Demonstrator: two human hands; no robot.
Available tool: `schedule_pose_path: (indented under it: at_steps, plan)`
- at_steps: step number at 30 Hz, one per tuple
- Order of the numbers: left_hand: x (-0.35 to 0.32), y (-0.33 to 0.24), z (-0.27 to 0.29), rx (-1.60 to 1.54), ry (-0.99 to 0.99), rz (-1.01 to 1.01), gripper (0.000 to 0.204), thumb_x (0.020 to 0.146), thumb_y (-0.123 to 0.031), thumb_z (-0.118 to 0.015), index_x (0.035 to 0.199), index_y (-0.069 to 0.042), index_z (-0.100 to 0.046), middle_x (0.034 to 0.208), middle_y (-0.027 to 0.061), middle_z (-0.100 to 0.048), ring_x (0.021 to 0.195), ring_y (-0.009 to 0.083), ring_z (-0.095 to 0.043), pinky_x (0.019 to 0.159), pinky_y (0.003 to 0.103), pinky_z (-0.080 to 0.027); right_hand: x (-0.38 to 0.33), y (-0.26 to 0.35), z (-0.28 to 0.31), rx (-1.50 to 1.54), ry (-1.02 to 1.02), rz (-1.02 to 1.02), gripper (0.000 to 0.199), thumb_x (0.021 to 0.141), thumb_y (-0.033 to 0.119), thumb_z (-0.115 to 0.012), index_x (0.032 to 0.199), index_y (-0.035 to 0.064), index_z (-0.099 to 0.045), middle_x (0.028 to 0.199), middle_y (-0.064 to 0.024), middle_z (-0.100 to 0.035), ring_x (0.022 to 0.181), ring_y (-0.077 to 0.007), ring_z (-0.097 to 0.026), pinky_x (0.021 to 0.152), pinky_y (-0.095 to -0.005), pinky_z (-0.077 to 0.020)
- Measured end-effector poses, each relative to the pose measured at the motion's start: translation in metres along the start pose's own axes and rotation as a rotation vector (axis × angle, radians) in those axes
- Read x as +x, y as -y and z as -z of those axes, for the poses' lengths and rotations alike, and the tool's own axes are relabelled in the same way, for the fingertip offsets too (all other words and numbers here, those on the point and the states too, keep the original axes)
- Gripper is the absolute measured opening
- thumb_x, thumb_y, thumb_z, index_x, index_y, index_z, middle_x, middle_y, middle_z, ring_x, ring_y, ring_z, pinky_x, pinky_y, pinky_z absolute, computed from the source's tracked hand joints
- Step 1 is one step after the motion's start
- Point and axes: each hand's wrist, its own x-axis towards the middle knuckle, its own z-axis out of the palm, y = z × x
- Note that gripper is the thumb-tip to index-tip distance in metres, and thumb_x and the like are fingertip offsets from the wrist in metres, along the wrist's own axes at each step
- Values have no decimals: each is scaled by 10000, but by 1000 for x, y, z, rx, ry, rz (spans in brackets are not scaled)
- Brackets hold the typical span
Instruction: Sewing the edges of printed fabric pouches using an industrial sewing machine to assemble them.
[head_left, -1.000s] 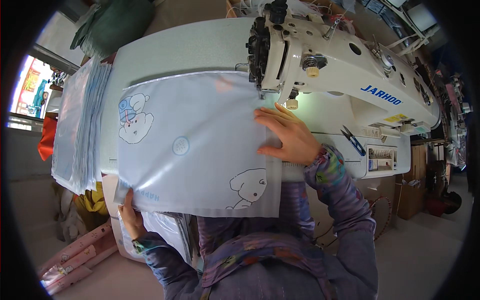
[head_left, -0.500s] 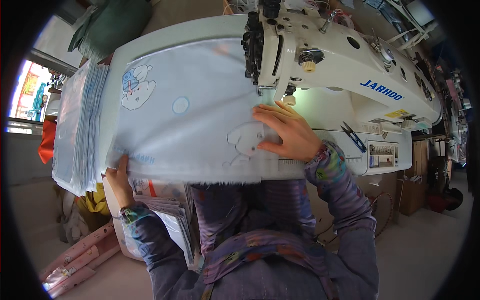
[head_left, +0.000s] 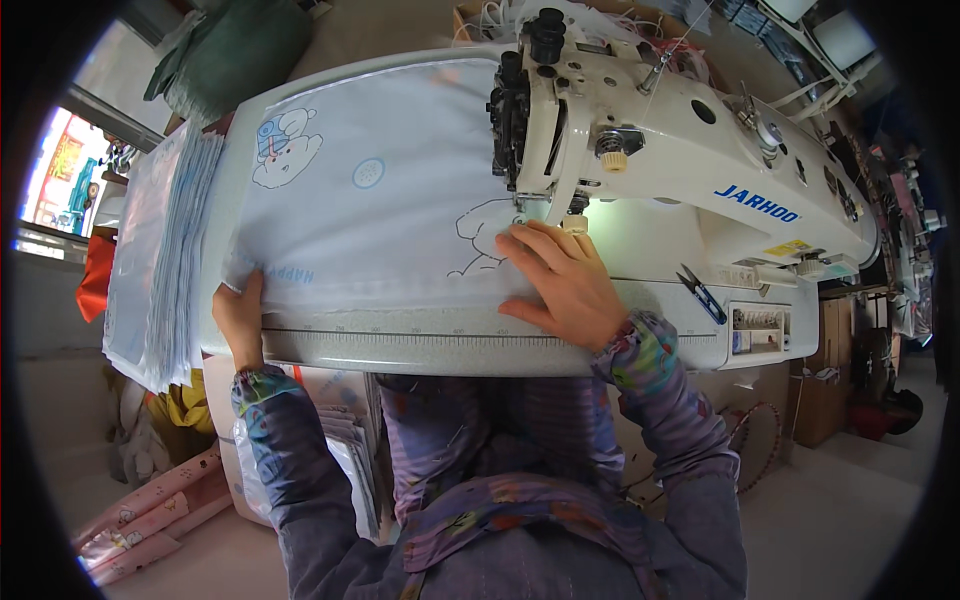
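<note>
A pale blue fabric panel [head_left: 390,230] printed with white cartoon animals lies flat on the sewing table [head_left: 380,348]. Its right edge runs under the needle area of a white sewing machine [head_left: 650,130]. My right hand [head_left: 565,285] rests palm down with fingers stretched on the fabric's right edge, just in front of the presser foot [head_left: 519,203]. At the near left corner, my left hand [head_left: 240,315] pinches the cloth, thumb on top and the other fingers mostly hidden beneath.
Thread snips [head_left: 702,294] and a small parts tray [head_left: 758,332] are right of my right hand. A tall stack of folded fabric [head_left: 160,255] stands at the left. More folded pieces [head_left: 350,450] sit below the table edge, near pink fabric rolls [head_left: 160,515].
The fabric has moved away from me under the machine, uncovering the ruler strip along the table's near edge. Both hands went along with it, the left one still at its corner.
</note>
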Motion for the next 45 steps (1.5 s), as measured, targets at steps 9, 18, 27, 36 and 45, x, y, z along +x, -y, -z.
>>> schedule_pose_path:
  at_steps: [9,18,27,36,45]
  plan:
    - [-72,-27,20,79,-14,-4,536,954,-227,-738,1400,13,-562,1111,317,-729,1024,473,-725,880,450,-570,1,-1,-5,-55,20,-15,702,916,502,-755,1469,110,-577,1518,-71,-535,1448,-326,-462,1167,-595,-296]
    - [-175,-64,40,9,54,-54,459,986,-54,-631,1429,-99,-520,960,262,-721,825,362,-741,726,411,-560,-6,7,-3,-81,-23,-44,711,898,545,-759,1482,177,-590,1483,-50,-553,1400,-298,-492,1241,-691,-193]
    - [-285,-129,47,-254,518,-123,371,976,-54,-659,1346,-80,-654,815,232,-697,693,366,-715,646,423,-550,-12,8,-2,25,-20,-29,700,892,518,-780,1461,150,-601,1512,-68,-547,1441,-322,-481,1245,-648,-235]
    - [-180,6,67,-286,33,290,292,1069,-210,-671,1264,7,-690,797,-57,-500,698,41,-403,607,220,-341,-17,4,3,1,-32,-13,680,856,512,-819,1415,165,-647,1505,-80,-568,1434,-327,-496,1230,-569,-313]
    - [-197,102,33,-951,574,676,238,1078,-325,-666,1046,-101,-740,828,-43,-679,686,55,-581,604,223,-442,-8,-8,3,30,-44,-56,689,841,486,-837,1381,98,-659,1478,-91,-599,1406,-327,-521,1182,-510,-375]
